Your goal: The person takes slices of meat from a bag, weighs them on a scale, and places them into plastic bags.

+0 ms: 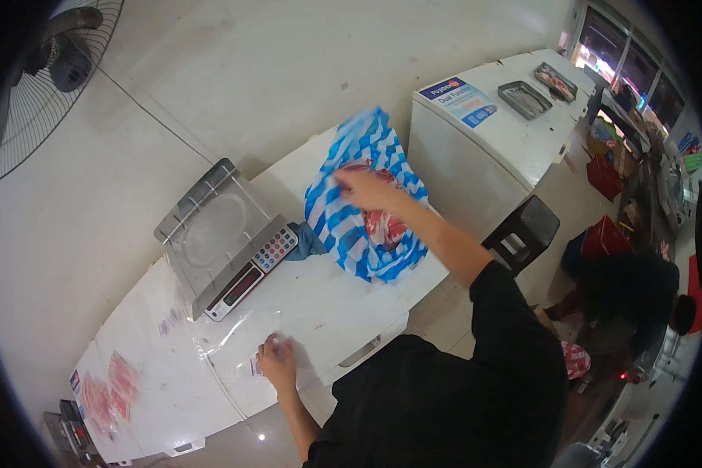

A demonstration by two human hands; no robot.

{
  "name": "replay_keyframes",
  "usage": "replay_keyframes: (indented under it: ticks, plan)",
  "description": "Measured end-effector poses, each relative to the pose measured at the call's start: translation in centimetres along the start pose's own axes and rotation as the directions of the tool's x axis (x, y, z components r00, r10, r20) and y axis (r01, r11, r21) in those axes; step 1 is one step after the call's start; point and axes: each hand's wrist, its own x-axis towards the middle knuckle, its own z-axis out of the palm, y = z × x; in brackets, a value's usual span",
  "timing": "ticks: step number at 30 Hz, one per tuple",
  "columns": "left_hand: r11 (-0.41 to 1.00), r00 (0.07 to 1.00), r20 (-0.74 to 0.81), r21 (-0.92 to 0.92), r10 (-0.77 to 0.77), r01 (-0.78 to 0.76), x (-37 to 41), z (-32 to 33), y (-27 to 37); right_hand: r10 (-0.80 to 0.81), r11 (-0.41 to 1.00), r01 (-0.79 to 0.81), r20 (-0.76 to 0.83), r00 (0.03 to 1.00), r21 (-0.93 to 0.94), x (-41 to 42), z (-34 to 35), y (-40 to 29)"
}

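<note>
My left hand is at the near edge of a white chest freezer lid, its fingers curled on the edge of a clear plastic bag that bears a small printed label. My right hand reaches over a blue-and-white striped plastic bag, spread open around raw red meat. Motion blurs this hand, so whether its fingers grip anything is unclear. Left of the striped bag stands a digital weighing scale with a bare metal platform. A blue-grey cloth lies between scale and bag.
Flat clear packs of sliced meat lie at the lid's far left. A second chest freezer holds two metal trays. Beside it is a black plastic stool. A wall fan hangs upper left. Another person is at the right.
</note>
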Motion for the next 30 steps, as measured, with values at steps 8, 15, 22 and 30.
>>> replay_keyframes:
  ticks: [8, 15, 22, 30]
  plan:
    - [1.0, 0.973, -0.231, -0.002, -0.007, 0.007, -1.0, 1.8, 1.3, -0.23, 0.944, 0.183, 0.149, 0.962, 0.276, 0.9, 5.2, -8.2]
    - [0.997, 0.959, -0.279, -0.068, -0.051, 0.033, -1.2, 2.7, 0.6, -0.295, 0.949, 0.314, 0.39, 0.873, 0.014, 6.3, -4.6, 3.1]
    - [0.994, 0.952, -0.302, -0.105, -0.053, 0.022, -1.1, 2.4, 1.6, -0.322, 0.845, 0.367, 0.178, 0.93, -0.39, 13.0, -9.5, 5.0]
    - [0.988, 0.962, -0.247, -0.13, -0.118, 0.088, -1.8, 3.0, -0.2, -0.081, 0.838, 0.223, 0.29, 0.954, -0.498, 8.8, -0.7, 5.2]
